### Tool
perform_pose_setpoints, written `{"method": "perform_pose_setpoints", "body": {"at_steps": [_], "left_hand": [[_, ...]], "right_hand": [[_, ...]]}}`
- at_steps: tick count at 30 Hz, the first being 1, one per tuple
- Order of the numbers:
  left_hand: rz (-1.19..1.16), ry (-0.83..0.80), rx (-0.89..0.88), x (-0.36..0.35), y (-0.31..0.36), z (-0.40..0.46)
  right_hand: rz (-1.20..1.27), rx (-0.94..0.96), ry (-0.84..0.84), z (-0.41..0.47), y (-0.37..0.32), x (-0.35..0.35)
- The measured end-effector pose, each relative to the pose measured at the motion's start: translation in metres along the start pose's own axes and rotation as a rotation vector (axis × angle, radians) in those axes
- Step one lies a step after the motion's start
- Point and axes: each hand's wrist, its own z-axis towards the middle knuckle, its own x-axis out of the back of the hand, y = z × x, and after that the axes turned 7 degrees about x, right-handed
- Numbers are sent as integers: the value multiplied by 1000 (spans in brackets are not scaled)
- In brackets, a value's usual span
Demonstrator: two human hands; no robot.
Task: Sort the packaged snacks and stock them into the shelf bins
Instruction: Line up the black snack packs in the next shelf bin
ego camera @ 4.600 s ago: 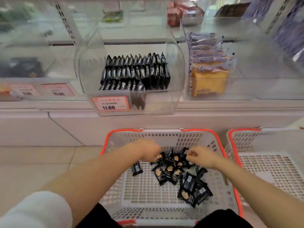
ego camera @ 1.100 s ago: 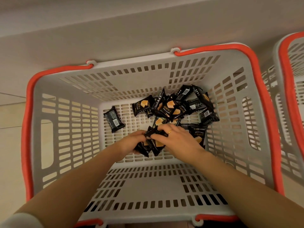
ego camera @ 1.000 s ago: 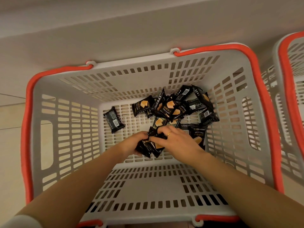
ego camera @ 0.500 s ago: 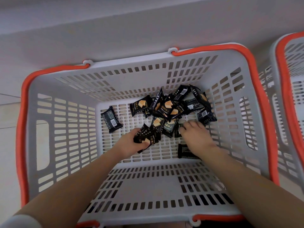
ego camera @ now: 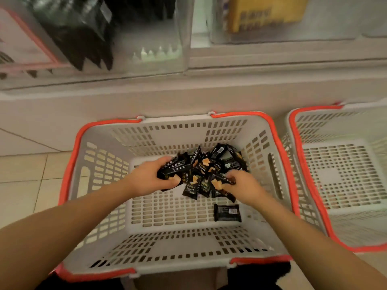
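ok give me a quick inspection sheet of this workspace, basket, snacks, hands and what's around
surface: tiled floor; grey basket with orange rim stands on it
job's things: pile of black snack packets at the basket's far side; one lone black packet lies flat, apart from the pile
clutter: second basket beside it, no packets seen inside
grippers: left hand grips a bunch of packets; right hand pinches a packet
cables: nothing seen
surroundings: clear shelf bin holding black packets, blurred; yellow packs in the next bin
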Motion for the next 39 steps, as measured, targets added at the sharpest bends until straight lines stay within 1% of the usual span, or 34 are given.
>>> {"method": "perform_pose_setpoints", "body": {"at_steps": [3,5,7,8,10,12,13,14,15,17,18,19,20,21,22,24,30,31,32,33,34,35,36,38,39], "left_hand": [[-86,32,-158,26,36,-39],[-168,89,-226,40,55,-69],[-305,162,-286,52,67,-99],[-376,204,-304,57,72,-113],[-522,265,-347,64,81,-137],[-626,303,-395,68,91,-156],[-643,318,-406,71,97,-164],[-654,329,-411,74,102,-172],[-648,338,-407,78,104,-178],[-605,344,-387,91,107,-189],[-575,341,-375,99,107,-196],[-534,331,-369,107,105,-199],[-492,318,-368,114,104,-203],[-450,305,-369,119,102,-206],[-413,295,-379,124,100,-210],[-393,282,-384,128,100,-213],[-446,261,-429,136,104,-217],[-453,261,-419,138,104,-215],[-455,297,-390,140,105,-213],[-465,282,-405,141,101,-212],[-477,219,-419,141,95,-213],[-486,219,-418,142,92,-208],[-487,258,-405,143,96,-206],[-414,323,-439,147,115,-207],[-427,402,-432,146,128,-210]], "right_hand": [[577,-7,76,-33,-35,30],[891,56,87,-59,-62,48],[1225,160,90,-85,-92,65],[1341,227,96,-98,-108,73],[1435,374,94,-122,-138,86],[1390,497,96,-142,-163,95],[1291,552,125,-152,-174,100],[1122,607,177,-161,-185,106],[902,670,221,-170,-195,114],[449,792,214,-189,-214,132],[240,817,202,-196,-222,139],[67,822,209,-201,-230,144],[-51,811,233,-204,-235,147],[-98,791,268,-206,-240,149],[-77,774,303,-206,-245,149],[43,754,342,-205,-252,148],[423,697,437,-186,-269,141],[440,682,441,-183,-271,139],[435,675,440,-179,-273,139],[427,678,436,-177,-277,139],[431,692,434,-174,-280,140],[444,704,432,-172,-285,141],[472,719,430,-170,-289,144],[540,749,435,-166,-297,150],[565,761,448,-165,-301,153]]}}
